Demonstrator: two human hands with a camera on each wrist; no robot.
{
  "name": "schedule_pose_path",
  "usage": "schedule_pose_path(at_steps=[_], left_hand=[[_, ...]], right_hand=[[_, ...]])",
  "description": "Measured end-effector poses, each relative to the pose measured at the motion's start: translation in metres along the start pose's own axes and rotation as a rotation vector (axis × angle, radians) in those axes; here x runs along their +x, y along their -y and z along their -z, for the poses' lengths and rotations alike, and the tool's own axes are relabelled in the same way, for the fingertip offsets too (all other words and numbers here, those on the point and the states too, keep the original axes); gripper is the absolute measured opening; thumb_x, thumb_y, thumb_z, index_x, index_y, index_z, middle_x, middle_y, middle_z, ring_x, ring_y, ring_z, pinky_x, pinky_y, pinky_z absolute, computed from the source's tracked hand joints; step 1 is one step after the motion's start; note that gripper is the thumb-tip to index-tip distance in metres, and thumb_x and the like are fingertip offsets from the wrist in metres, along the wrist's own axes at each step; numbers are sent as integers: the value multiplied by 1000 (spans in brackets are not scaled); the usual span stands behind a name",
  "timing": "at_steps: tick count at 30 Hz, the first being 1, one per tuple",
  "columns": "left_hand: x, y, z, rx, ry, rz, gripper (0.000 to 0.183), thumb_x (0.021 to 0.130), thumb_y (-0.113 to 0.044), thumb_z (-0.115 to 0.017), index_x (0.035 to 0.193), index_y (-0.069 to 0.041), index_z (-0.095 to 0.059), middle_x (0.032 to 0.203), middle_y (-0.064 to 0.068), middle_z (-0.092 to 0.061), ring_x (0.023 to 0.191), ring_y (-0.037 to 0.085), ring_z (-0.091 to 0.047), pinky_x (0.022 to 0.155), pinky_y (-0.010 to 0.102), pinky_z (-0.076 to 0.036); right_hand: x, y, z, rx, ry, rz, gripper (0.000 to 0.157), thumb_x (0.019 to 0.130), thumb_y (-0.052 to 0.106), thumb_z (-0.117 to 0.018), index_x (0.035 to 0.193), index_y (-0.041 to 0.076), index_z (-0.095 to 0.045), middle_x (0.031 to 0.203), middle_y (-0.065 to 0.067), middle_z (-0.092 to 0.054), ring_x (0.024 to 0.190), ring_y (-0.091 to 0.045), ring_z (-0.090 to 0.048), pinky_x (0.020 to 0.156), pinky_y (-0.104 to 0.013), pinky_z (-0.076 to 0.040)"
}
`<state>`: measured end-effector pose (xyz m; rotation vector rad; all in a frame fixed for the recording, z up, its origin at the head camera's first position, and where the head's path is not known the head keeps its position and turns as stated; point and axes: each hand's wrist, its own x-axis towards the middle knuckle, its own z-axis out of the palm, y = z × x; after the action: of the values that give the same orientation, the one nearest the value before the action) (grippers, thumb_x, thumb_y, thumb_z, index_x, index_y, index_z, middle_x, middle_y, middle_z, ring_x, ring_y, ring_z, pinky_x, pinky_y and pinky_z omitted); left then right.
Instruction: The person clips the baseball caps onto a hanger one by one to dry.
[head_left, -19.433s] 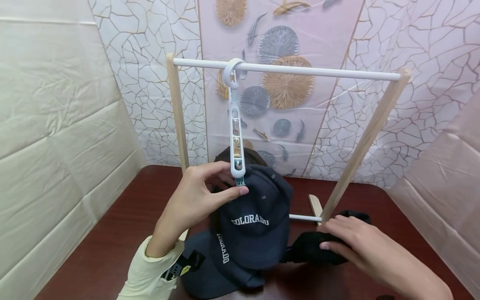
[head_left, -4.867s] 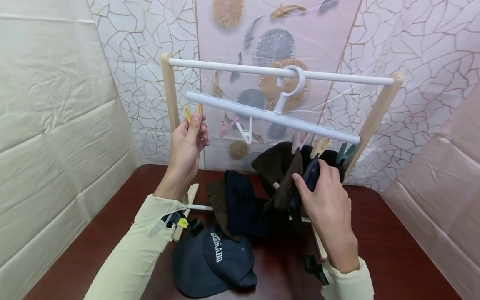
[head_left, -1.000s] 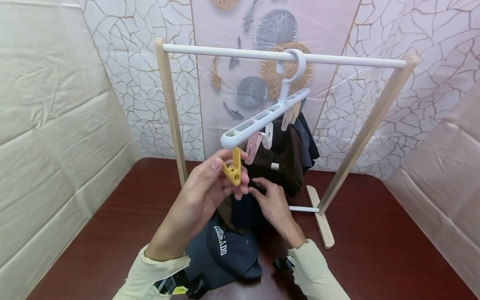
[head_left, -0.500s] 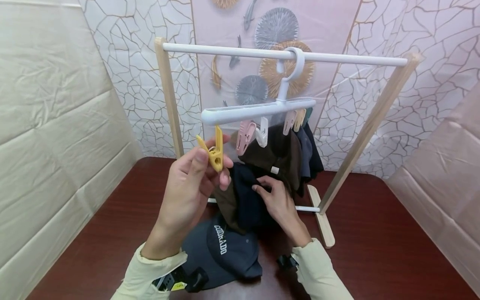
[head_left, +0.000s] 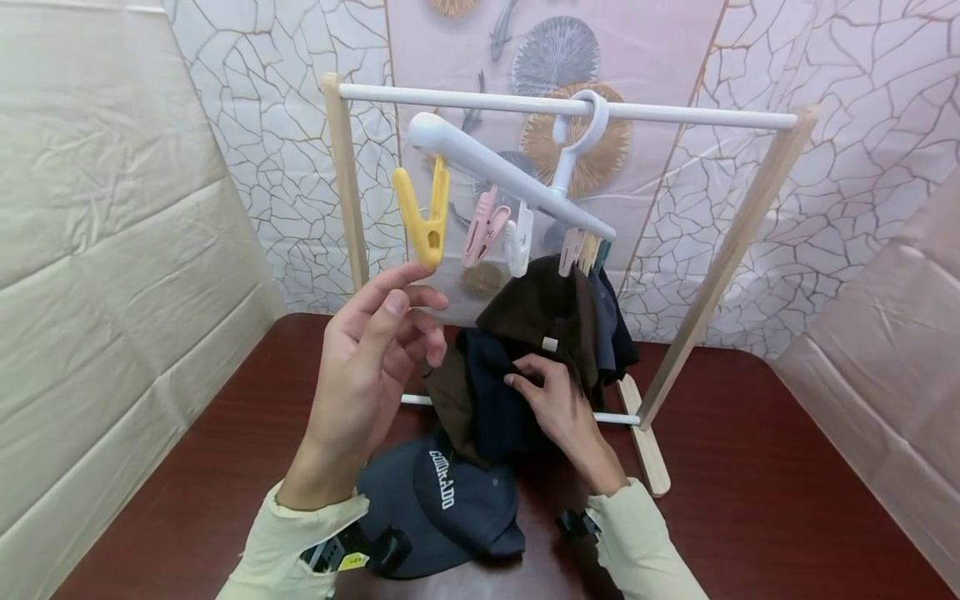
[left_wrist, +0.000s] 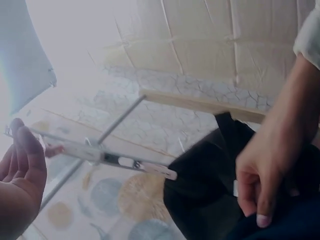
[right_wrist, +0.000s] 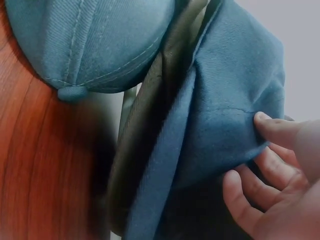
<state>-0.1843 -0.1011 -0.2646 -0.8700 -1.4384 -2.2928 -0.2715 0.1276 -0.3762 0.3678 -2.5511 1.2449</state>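
My left hand (head_left: 363,358) is just under a yellow clothespin (head_left: 427,233), its index fingertip at the pin's lower end and the other fingers loosely bent. That clothespin hangs from the raised left end of a white clip hanger (head_left: 502,171). With thumb and fingers, my right hand (head_left: 558,408) pinches a navy cap (right_wrist: 225,125), which leans against an olive-brown cap (head_left: 450,396). Further right, a dark brown cap (head_left: 532,304) and a blue-grey cap (head_left: 606,312) hang from pins at the hanger's lowered end. Pink and white clothespins hang between, holding nothing.
A wooden rack with a white rail (head_left: 690,115) carries the hanger's hook. In front on the dark red table (head_left: 750,508) lies a slate-blue COLORADO cap (head_left: 480,508). The rack's right foot (head_left: 645,450) stands beyond my right hand.
My left hand has let go of the yellow clothespin. The hanger's left end has swung upward and its right end has dipped. Earlier, both hands worked higher at the hanging caps and pins.
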Motion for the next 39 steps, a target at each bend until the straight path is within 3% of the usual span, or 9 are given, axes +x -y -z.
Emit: schedule_pose_path(at_steps=[8,12,16,19,22,26,33,36,39], left_hand=[[9,25,12,149,-58,122,27,111,-13,-53,133,-1,-62,109,14,-67,88,22,-66,74,29,-57],[15,45,21,315,-71,205,26,109,-13,-57,131,0,-64,109,16,-68,92,22,-69,76,29,-58],[17,67,27,486,-57,312,26,108,-15,-60,129,1,-64,112,23,-69,95,31,-69,77,31,-59],[16,81,30,635,-41,415,30,106,-24,-65,126,-2,-63,111,19,-71,91,31,-73,78,34,-59],[15,95,32,712,-21,490,36,104,-31,-69,124,-2,-62,110,16,-73,83,25,-76,80,37,-61],[14,110,30,663,15,519,43,104,-31,-69,130,2,-61,114,19,-73,89,27,-77,84,40,-62],[10,123,25,554,27,496,48,105,-24,-67,145,2,-57,130,21,-70,123,32,-69,104,47,-54],[9,125,25,480,9,499,42,106,-16,-65,144,1,-59,131,21,-70,123,31,-69,104,45,-54],[8,127,26,441,-12,494,37,106,-11,-63,141,1,-62,128,19,-72,113,26,-72,97,37,-56]], right_hand=[[-1,1,5,1,10,13,15,98,15,-76,111,7,-79,104,-7,-77,94,-22,-70,84,-38,-53],[-2,3,10,-20,8,7,16,99,17,-76,112,9,-79,105,-6,-78,94,-22,-70,83,-39,-53],[-2,5,14,-45,3,-11,18,100,20,-75,113,10,-79,107,-6,-78,98,-22,-71,87,-42,-54],[-3,7,17,-60,-3,-13,18,101,22,-75,114,11,-79,107,-5,-78,98,-22,-71,88,-44,-54],[-4,11,21,-75,-9,-8,17,101,22,-75,113,11,-80,105,-5,-78,97,-22,-71,86,-43,-54],[-5,18,25,-116,-8,-8,16,99,22,-77,110,11,-81,102,-3,-78,94,-21,-71,83,-42,-54],[-10,36,31,-190,64,-16,15,99,22,-76,108,11,-80,95,-1,-77,78,-16,-65,75,-39,-54],[-11,42,34,-195,117,-40,20,101,22,-75,114,7,-78,98,-3,-76,71,-14,-62,71,-36,-54],[-15,46,40,-199,213,-80,27,103,25,-71,122,6,-74,94,-5,-73,67,-13,-61,68,-35,-53]])
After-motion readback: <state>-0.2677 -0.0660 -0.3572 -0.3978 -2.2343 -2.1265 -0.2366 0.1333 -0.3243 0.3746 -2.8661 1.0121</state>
